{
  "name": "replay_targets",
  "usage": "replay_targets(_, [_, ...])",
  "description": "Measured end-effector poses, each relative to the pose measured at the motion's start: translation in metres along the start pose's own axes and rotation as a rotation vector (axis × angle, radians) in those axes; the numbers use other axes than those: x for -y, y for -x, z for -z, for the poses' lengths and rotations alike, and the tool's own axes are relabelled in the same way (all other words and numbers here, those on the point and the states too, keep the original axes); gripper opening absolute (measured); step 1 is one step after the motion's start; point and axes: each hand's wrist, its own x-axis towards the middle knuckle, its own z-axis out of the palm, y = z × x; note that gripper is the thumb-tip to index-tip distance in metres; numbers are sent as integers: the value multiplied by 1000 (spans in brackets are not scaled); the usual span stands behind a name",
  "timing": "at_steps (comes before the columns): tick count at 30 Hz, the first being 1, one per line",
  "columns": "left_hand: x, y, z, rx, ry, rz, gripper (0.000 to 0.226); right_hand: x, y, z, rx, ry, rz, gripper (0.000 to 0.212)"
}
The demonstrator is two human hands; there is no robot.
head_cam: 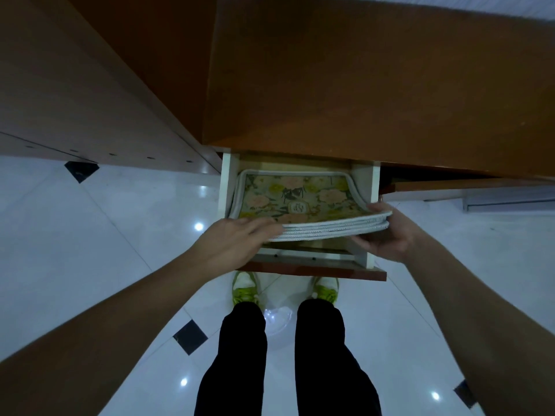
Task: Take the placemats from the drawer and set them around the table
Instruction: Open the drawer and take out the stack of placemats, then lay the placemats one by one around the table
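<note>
Floral placemats [297,202] gripped both hands; far edge hidden in drawer [224,187].

A single wide-angle view, worn on the person's head, looks almost straight down. The open drawer [300,205] sits close at the frame's centre, with the wooden table [360,85] filling the upper half. Both forearms reach in from the lower corners, and the person's legs and the tiled floor [90,220] fill the bottom.

both hands [231,238] [387,235] forward, fingers [264,225] curled
</note>
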Motion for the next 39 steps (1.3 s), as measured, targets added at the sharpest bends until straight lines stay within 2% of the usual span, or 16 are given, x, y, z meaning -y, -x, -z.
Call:
replay_targets(2, [-3,4,6,-12,3,66,58,-4,2,6,-61,118,-41,42])
replay_targets(4, [-9,8,11,-9,29,118,70,-13,4,14,-77,204,-82,45])
replay_targets(6, [-18,11,15,23,53,126,81,-23,6,18,-89,216,-129,40])
replay_targets(8, [-26,15,17,20,56,96,81,-34,6,23,-133,250,-143,34])
replay_targets(10, [-29,21,17,13,98,101,77,-46,9,27,-160,299,-147,28])
replay_targets(13, [-30,38,17,11,189,181,66,-64,17,31,-149,237,-139,19])
replay_targets(17, [-36,47,33,168,321,343,44,-82,29,35,-168,133,-67,20])
replay_targets(20, [-40,44,49,215,419,528,55,-95,44,30,-165,57,-5,38])
replay_targets(22, [-40,39,59,250,522,752,59,-100,56,27,-137,4,25,42])
replay_targets(25, [-32,30,70,183,914,1223,69,-104,81,21,-91,27,42,28])
replay_targets(27, [-24,31,76,139,1086,1443,77,-106,99,18,-59,41,66,21])
replay_targets(29, [-24,41,88,222,1247,1590,81,-108,117,16,-32,38,107,20])
replay_targets(31, [-33,49,103,304,1529,1614,88,-110,138,14,9,20,148,31])
replay_targets(33, [-44,50,121,277,1733,1569,89,-112,159,13,42,19,190,47])
replay_targets(35, [-55,46,141,212,1812,1525,90,-116,182,11,57,29,231,56])
replay_targets(39, [-76,27,188,134,1888,1404,85,-124,231,2,87,69,336,49])
